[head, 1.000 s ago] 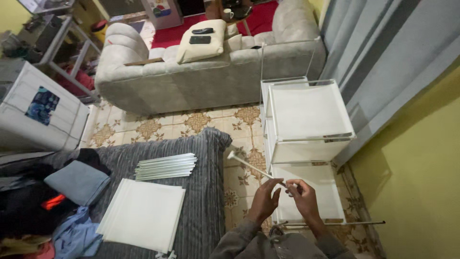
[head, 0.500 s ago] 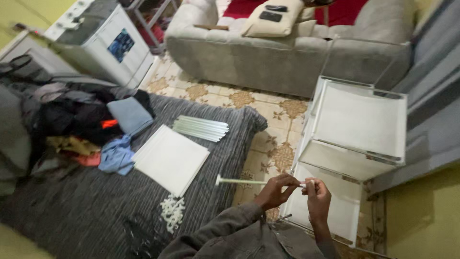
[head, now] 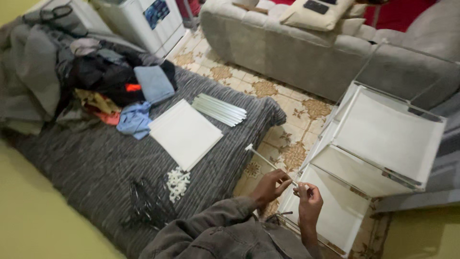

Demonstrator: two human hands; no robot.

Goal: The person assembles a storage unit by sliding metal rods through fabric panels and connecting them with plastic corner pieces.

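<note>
A thin white rod lies slantwise in both hands above the patterned floor, its far end, with a small white cap, pointing toward the bed edge. The left hand grips the rod from the side, its fingers curled round the shaft and pressed together. The right hand holds the near end, fingers pinching the rod tip; whether a small part sits between them cannot be told. Grey sleeves run from both hands to the lower edge of the view.

Just right of the hands stands a white rack of thin rods and fabric panels, tilted, with open compartments; its lowest panel lies directly beyond the right hand.

Left of the hands is a bed with a grey striped cover. On it, nearest the hands, lies a heap of small white connectors, and beside that a tangle of dark wire pieces. Farther up the cover rests a flat white square panel, and just beyond it a bundle of white rods lying parallel. Clothes are piled at the far left of the bed.

A grey sofa with a cushion stands across the floor, behind the rack.
</note>
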